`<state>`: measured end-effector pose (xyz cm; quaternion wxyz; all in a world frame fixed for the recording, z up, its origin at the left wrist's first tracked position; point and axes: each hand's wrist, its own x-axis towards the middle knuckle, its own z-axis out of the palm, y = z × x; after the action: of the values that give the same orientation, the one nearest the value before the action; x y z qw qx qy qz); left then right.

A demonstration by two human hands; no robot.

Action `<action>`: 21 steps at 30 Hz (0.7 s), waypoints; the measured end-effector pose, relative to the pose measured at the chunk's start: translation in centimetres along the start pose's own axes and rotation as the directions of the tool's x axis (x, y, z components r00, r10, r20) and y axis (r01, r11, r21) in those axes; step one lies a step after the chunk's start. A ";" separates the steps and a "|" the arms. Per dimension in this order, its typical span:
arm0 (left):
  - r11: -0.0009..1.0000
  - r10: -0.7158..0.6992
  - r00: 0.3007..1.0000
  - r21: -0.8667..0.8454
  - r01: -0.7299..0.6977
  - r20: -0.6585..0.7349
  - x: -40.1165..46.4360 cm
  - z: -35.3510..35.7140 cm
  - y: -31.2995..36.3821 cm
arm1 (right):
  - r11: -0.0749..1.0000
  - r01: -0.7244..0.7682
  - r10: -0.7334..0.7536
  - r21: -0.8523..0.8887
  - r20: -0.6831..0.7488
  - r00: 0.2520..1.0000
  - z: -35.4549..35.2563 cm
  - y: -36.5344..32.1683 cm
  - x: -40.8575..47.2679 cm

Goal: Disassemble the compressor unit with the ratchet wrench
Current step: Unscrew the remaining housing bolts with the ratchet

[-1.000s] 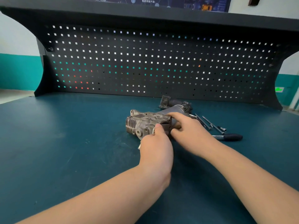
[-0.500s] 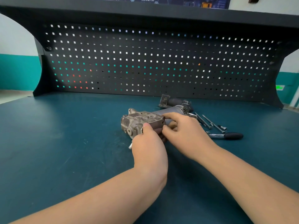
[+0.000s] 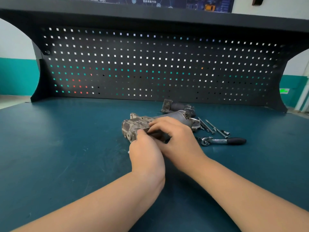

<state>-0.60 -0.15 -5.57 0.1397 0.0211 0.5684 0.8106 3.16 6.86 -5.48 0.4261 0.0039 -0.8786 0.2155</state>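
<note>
While gripped, compressor unit lies beneath right hand.

Even, fairly bright light falls from above; my forearms throw soft shadows on the table. The pegboard stays dark, daylight glinting through its holes. Wide-angle lens bows the shelf at the frame's upper edges; my hands look slightly soft

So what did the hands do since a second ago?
Both hands, left hand and right hand, kept hold of the compressor and slid it a little to the left on the bench, uncovering the wrench head. The wrench and loose bolts stayed put.
</note>
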 end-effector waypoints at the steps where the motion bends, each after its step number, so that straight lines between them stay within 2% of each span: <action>1: 1.000 0.001 1.000 -0.010 -0.001 -0.005 0.1 0.0 0.1 | 1.000 -0.012 0.013 0.020 -0.023 1.000 0.3 0.0 0.0; 8: 0.999 -0.033 0.999 -0.042 0.031 -0.028 0.2 -0.2 0.2 | 0.969 -0.222 0.232 0.104 -0.090 0.969 1.6 -0.9 0.6; 16: 0.999 -0.034 0.999 -0.007 0.034 -0.035 0.3 -0.3 0.3 | 0.937 -0.328 0.338 0.125 -0.069 0.939 1.5 -1.8 0.7; 19: 0.997 -0.054 0.998 -0.058 0.055 0.018 0.6 -0.1 0.0 | 0.942 -0.312 0.324 0.123 -0.090 0.942 0.5 -1.9 1.0; 21: 0.983 -0.088 0.990 -0.149 0.105 0.114 0.6 0.0 0.0 | 0.941 -0.311 0.334 0.134 -0.213 0.918 -1.6 -0.8 1.7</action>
<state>-1.17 0.06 -5.68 0.2105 0.0260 0.4956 0.8422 3.47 7.07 -3.04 0.4839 -0.1456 -0.7996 0.3244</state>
